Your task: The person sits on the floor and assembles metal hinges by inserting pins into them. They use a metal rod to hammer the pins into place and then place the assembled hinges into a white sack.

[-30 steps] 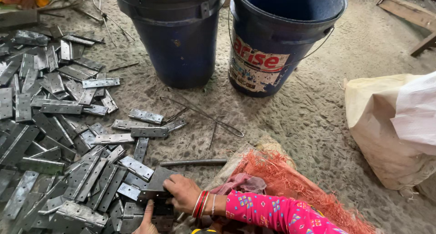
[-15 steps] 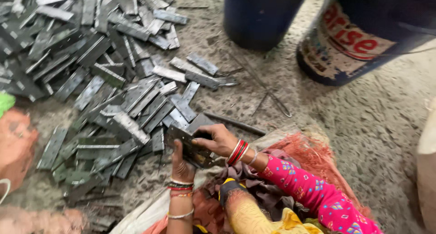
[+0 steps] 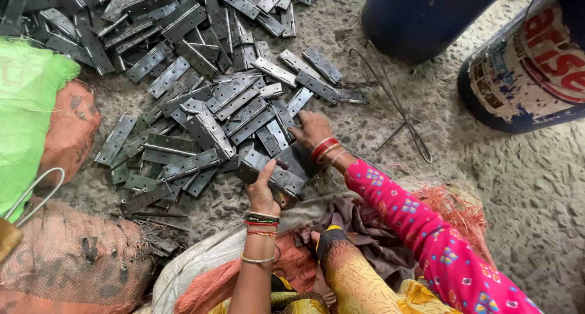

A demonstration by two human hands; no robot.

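Left hand [image 3: 263,191]: raised over the near edge of the heap, fingers and thumb closed in a grip on a grey metal hinge [image 3: 272,175], which lay tilted across a dark flat block [image 3: 297,161] just below the pile. Bangles at the wrist.

Right hand [image 3: 312,130]: laid flat on the hinges at the pile's near right edge, fingers spread and pressing down, no piece pinched between them. Red and gold bangles at the wrist; pink patterned sleeve [image 3: 420,228] behind it.

Hinge pile [image 3: 201,94]: many grey butt hinges, folded and open, lying loose and overlapping on the rough concrete floor [image 3: 524,192], spread from the upper left toward both hands.

Bent wire [image 3: 390,100]: thin loop lying on the floor to the right of the pile, apart from the hands.

Blue bucket [image 3: 426,15]: standing at top, right of the pile. Second bucket [image 3: 530,76], with a worn printed label, just beside it at far right.

Green mesh sack [image 3: 27,107] and orange mesh sack [image 3: 67,265]: at the left edge, near the pile.

Brown cloth [image 3: 365,235]: bunched in the lap, below the hands.
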